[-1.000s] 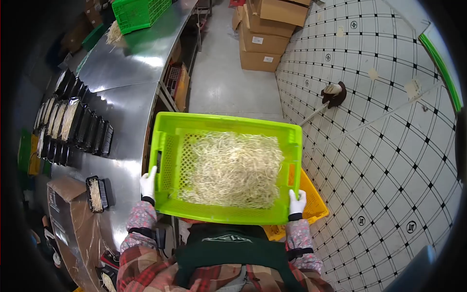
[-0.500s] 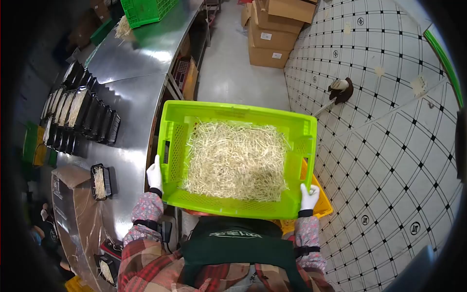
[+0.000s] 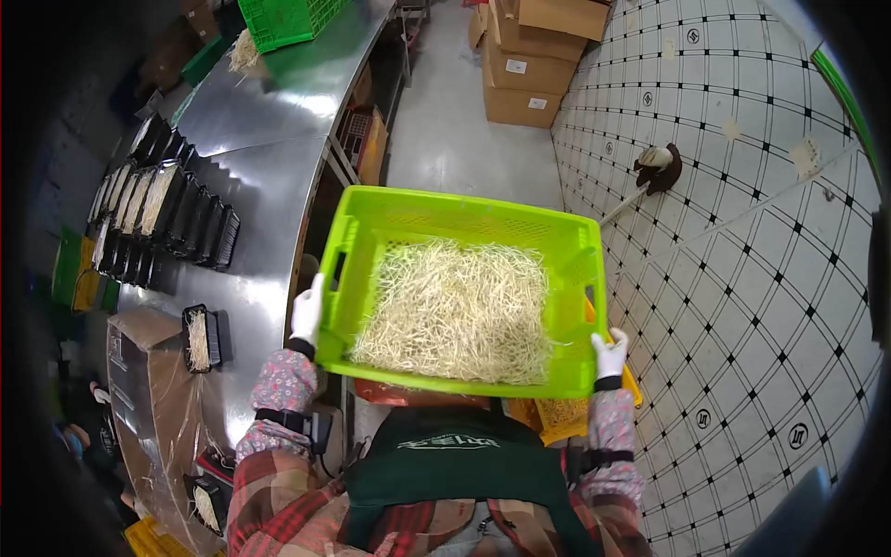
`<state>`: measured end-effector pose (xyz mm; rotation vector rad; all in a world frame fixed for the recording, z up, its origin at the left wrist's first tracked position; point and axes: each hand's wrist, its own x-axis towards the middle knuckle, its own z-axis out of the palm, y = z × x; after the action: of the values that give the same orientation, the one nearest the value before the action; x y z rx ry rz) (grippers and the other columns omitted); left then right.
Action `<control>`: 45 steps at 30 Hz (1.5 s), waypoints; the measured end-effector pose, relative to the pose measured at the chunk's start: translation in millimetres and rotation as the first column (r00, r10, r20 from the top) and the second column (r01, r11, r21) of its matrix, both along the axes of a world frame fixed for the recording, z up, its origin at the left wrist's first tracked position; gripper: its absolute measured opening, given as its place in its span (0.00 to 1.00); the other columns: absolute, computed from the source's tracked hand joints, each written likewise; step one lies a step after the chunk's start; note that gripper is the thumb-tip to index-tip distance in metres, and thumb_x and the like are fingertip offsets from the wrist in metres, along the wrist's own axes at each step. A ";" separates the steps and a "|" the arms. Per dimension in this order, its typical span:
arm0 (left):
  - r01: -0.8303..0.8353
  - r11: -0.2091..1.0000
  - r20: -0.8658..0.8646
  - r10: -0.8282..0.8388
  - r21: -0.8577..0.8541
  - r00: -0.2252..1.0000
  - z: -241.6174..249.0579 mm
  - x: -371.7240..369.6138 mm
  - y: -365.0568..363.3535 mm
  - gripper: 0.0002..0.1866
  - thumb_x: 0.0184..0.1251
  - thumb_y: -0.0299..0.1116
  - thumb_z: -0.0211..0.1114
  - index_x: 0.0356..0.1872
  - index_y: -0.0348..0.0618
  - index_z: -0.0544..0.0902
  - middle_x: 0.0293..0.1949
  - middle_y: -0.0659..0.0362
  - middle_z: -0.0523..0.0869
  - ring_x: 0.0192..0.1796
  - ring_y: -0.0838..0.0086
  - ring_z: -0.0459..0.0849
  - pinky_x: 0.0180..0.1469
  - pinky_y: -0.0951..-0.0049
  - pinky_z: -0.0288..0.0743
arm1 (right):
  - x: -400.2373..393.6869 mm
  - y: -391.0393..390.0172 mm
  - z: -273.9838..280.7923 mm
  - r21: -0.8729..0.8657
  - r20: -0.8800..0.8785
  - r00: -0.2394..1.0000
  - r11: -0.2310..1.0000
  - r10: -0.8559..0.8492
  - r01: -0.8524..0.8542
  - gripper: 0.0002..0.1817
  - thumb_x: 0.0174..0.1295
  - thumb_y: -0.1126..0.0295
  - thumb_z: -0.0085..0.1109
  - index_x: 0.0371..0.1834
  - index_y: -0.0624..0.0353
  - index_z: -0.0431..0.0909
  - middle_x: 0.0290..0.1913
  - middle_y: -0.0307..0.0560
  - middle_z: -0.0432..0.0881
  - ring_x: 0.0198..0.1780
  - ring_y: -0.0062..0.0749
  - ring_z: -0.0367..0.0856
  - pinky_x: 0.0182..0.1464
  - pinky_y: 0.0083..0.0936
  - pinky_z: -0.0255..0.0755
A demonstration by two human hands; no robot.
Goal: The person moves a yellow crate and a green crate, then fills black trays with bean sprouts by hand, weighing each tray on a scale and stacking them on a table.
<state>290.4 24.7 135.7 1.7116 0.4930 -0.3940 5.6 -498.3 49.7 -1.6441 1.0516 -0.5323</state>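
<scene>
Rectangular plastic crate (image 3: 483,215) — pale, stringy strands (image 3: 455,311) inside

Crate (image 3: 492,213) bright lime green; strands (image 3: 455,311) inside it cream to pale yellow; left glove (image 3: 307,311) and right glove (image 3: 610,356) plain white; wristbands (image 3: 302,347) black; sleeves (image 3: 281,379) greyish, small pink flower print; shirt (image 3: 278,506) plaid, red, brown and tan; apron (image 3: 455,469) dark green, white lettering; surface (image 3: 264,311) silver-grey, white glare patches; stacked trays (image 3: 186,218) black, pale filling; far basket (image 3: 288,20) deeper green; low basket (image 3: 568,415) orange-yellow; cartons (image 3: 522,93) brown, white labels; floor (image 3: 436,144) grey; panel (image 3: 742,269) off-white, black diagonal lattice, small black squares at crossings, scattered circled black marks; bundle (image 3: 661,169) against it dark brown and cream.
</scene>
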 end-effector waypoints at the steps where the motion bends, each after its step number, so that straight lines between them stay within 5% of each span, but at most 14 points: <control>1: 0.086 0.996 0.045 -0.087 0.028 0.995 -18.3 -2.6 -15.8 0.29 0.64 0.59 0.59 0.35 0.36 0.82 0.27 0.59 0.83 0.27 0.77 0.80 0.30 0.75 0.73 | -3.5 -35.2 -6.7 -0.009 -0.008 0.999 0.999 -0.031 0.031 0.31 0.50 0.73 0.71 0.56 0.63 0.64 0.35 0.42 0.74 0.34 0.21 0.71 0.37 0.19 0.69; 2: 0.191 0.959 0.101 -0.215 0.207 0.971 -28.1 -9.5 -37.2 0.29 0.63 0.58 0.61 0.38 0.34 0.82 0.30 0.58 0.84 0.33 0.77 0.80 0.36 0.75 0.72 | -28.2 -107.1 -66.7 -0.010 -0.020 0.995 0.995 -0.100 0.100 0.29 0.51 0.73 0.71 0.54 0.65 0.65 0.39 0.50 0.79 0.39 0.28 0.78 0.41 0.23 0.75; 8: 0.138 0.971 -0.017 -0.144 -0.193 0.989 -32.8 -16.5 -18.2 0.22 0.66 0.50 0.62 0.38 0.36 0.83 0.30 0.63 0.83 0.32 0.81 0.79 0.34 0.79 0.72 | -41.7 -58.5 -32.6 -0.137 -0.311 0.950 0.988 0.025 -0.071 0.25 0.53 0.68 0.71 0.49 0.65 0.69 0.41 0.49 0.80 0.40 0.30 0.79 0.45 0.28 0.75; 9: 0.204 0.979 0.118 -0.206 0.027 0.971 -65.7 -4.3 -4.3 0.22 0.67 0.50 0.61 0.37 0.36 0.83 0.29 0.62 0.83 0.28 0.80 0.79 0.31 0.79 0.73 | -39.7 -49.7 -29.8 0.103 -0.237 0.971 0.995 0.008 0.017 0.28 0.53 0.68 0.71 0.54 0.66 0.68 0.44 0.50 0.79 0.43 0.31 0.77 0.50 0.29 0.73; 10: -0.047 0.954 -0.115 0.013 -0.297 0.993 10.5 -5.8 6.7 0.23 0.67 0.51 0.59 0.37 0.35 0.83 0.29 0.61 0.83 0.29 0.79 0.79 0.33 0.77 0.73 | -16.6 18.4 -12.7 -0.047 -0.168 0.984 0.997 0.059 -0.068 0.32 0.53 0.69 0.70 0.59 0.67 0.66 0.47 0.52 0.78 0.45 0.32 0.77 0.53 0.29 0.71; 14: 0.117 0.990 0.039 -0.120 0.078 0.992 -30.6 -1.6 8.3 0.25 0.67 0.53 0.58 0.39 0.35 0.83 0.30 0.60 0.83 0.32 0.79 0.78 0.38 0.77 0.71 | -28.7 -34.9 -48.4 0.074 -0.119 0.993 0.997 0.004 0.005 0.32 0.56 0.65 0.68 0.60 0.69 0.67 0.52 0.56 0.77 0.49 0.34 0.77 0.53 0.29 0.71; 17: 0.084 0.994 0.136 -0.075 -0.067 0.988 -54.6 -54.8 -61.7 0.16 0.67 0.42 0.64 0.42 0.37 0.83 0.34 0.63 0.83 0.37 0.82 0.76 0.41 0.79 0.71 | -57.7 -106.3 -11.5 0.117 -0.162 0.981 0.985 -0.110 0.129 0.20 0.61 0.57 0.63 0.36 0.69 0.79 0.29 0.48 0.85 0.26 0.30 0.83 0.30 0.25 0.77; 20: 0.082 0.996 0.372 -0.070 -0.017 0.925 -64.2 -60.0 -50.8 0.15 0.68 0.41 0.62 0.39 0.36 0.84 0.33 0.64 0.82 0.37 0.83 0.76 0.40 0.81 0.70 | -51.2 -72.7 25.4 0.153 -0.182 0.944 0.940 -0.277 0.305 0.25 0.62 0.50 0.59 0.18 0.61 0.77 0.27 0.45 0.84 0.25 0.24 0.80 0.30 0.23 0.75; 26: -0.205 0.954 -0.002 0.210 -0.217 0.978 28.7 -18.4 -1.5 0.24 0.72 0.51 0.52 0.30 0.40 0.83 0.21 0.61 0.82 0.21 0.76 0.81 0.25 0.75 0.75 | -10.3 30.8 12.8 0.137 0.076 0.986 0.981 -0.150 0.139 0.21 0.66 0.56 0.57 0.17 0.56 0.75 0.20 0.34 0.75 0.23 0.15 0.67 0.27 0.18 0.61; 29: -0.018 1.000 0.265 0.014 0.015 0.964 -66.3 -39.4 -25.9 0.22 0.72 0.48 0.56 0.23 0.42 0.79 0.19 0.68 0.73 0.25 0.85 0.66 0.28 0.77 0.62 | -20.7 -34.0 63.4 0.153 -0.046 0.972 0.960 -0.230 0.234 0.27 0.66 0.47 0.53 0.24 0.61 0.81 0.23 0.40 0.81 0.21 0.24 0.78 0.25 0.23 0.72; 34: -0.055 0.993 0.305 0.084 -0.105 0.949 -53.7 -69.5 -45.2 0.22 0.72 0.44 0.57 0.18 0.43 0.76 0.17 0.70 0.70 0.23 0.86 0.64 0.25 0.78 0.60 | -45.7 -33.8 65.8 0.133 -0.064 0.892 0.882 -0.448 0.453 0.37 0.63 0.37 0.48 0.27 0.69 0.82 0.25 0.47 0.83 0.24 0.31 0.81 0.29 0.26 0.76; 35: -0.133 0.983 0.197 0.157 -0.128 0.968 -30.2 -60.2 -30.3 0.24 0.73 0.48 0.54 0.19 0.43 0.78 0.18 0.68 0.75 0.20 0.84 0.70 0.23 0.76 0.64 | -57.4 -31.3 18.9 -0.094 -0.171 0.899 0.915 -0.404 0.393 0.36 0.64 0.39 0.49 0.27 0.68 0.81 0.21 0.43 0.80 0.23 0.26 0.75 0.28 0.24 0.71; 40: -0.292 0.928 0.062 0.314 -0.231 0.948 13.3 -38.8 -15.9 0.25 0.73 0.53 0.50 0.23 0.44 0.80 0.21 0.63 0.81 0.20 0.78 0.78 0.24 0.76 0.71 | -17.6 18.1 34.7 -0.005 0.040 0.960 0.960 -0.278 0.278 0.30 0.67 0.44 0.50 0.19 0.61 0.75 0.21 0.35 0.75 0.23 0.21 0.70 0.28 0.22 0.66; 45: -0.158 0.966 0.215 0.202 -0.204 0.955 -83.4 -74.5 -56.6 0.23 0.72 0.52 0.53 0.27 0.45 0.82 0.24 0.67 0.77 0.26 0.83 0.70 0.30 0.77 0.66 | -19.3 -55.2 96.5 0.010 0.005 0.882 0.882 -0.471 0.471 0.36 0.63 0.37 0.49 0.23 0.65 0.80 0.26 0.48 0.83 0.24 0.28 0.79 0.28 0.28 0.73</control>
<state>215.8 -31.9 52.3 1.4947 0.4221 -0.0987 -13.8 -553.5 146.3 -1.3710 1.4578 -0.8494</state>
